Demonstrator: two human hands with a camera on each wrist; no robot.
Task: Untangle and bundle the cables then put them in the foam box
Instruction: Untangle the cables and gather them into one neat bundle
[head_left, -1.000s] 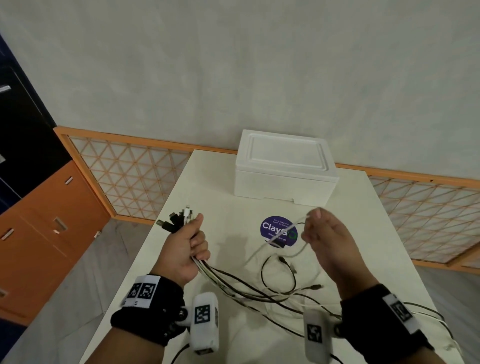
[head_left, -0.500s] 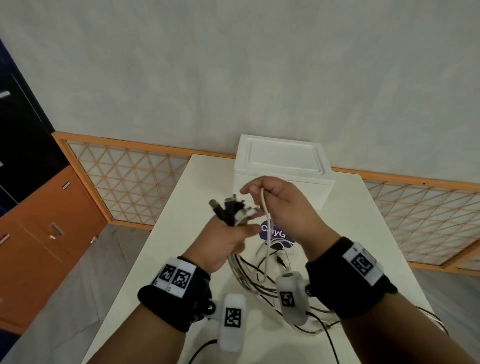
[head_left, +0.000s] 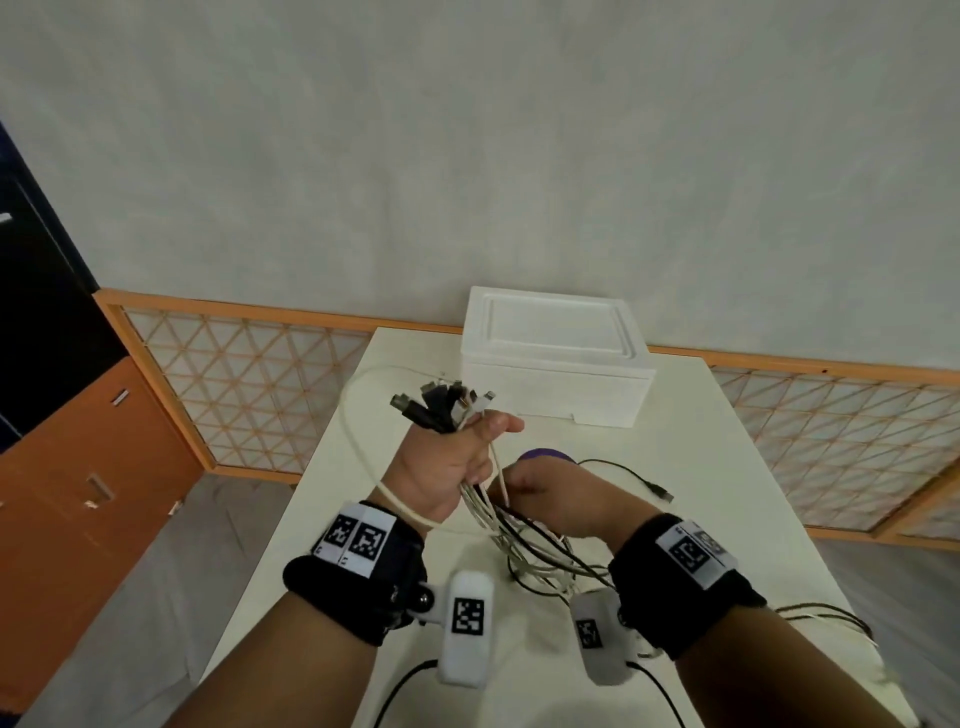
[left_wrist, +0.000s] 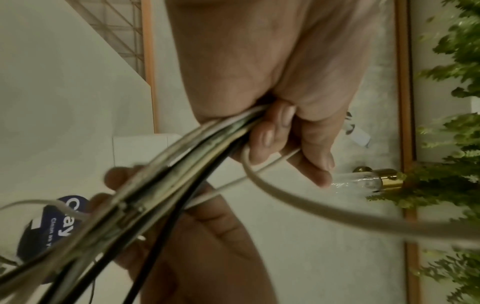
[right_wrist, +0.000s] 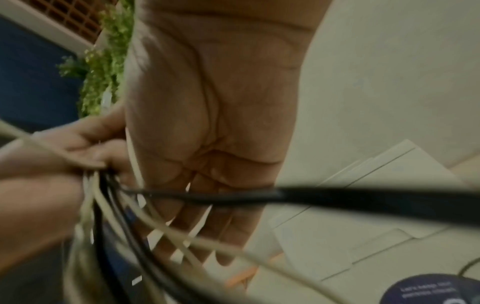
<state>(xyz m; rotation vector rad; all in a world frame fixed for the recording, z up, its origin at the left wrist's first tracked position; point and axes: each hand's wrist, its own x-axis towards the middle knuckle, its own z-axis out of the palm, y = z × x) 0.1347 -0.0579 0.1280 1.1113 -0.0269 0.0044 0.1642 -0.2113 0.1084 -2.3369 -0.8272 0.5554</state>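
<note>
My left hand (head_left: 480, 447) is raised over the white table (head_left: 717, 499) and grips a bundle of black and white cables (head_left: 524, 540), its connector ends (head_left: 441, 405) fanned out above the fist. In the left wrist view the fingers (left_wrist: 270, 135) curl round the strands (left_wrist: 161, 191). A cream cable (head_left: 353, 415) loops out left and back over that wrist. My right hand (head_left: 524, 486) sits just below, its fairly straight fingers (right_wrist: 215, 218) lying against the hanging cables (right_wrist: 109, 205); its thumb is hidden. The shut foam box (head_left: 556, 384) stands behind.
A purple round sticker (head_left: 545, 456) lies on the table under my hands. One black cable end (head_left: 660, 491) rests on the table to the right, and more strands (head_left: 831, 618) trail off the right edge. An orange cabinet (head_left: 78, 493) stands left.
My right hand carried a white cable end from the right to the left fist, then dropped below it onto the hanging strands. The left hand rose toward the box, and a cream loop now hangs left.
</note>
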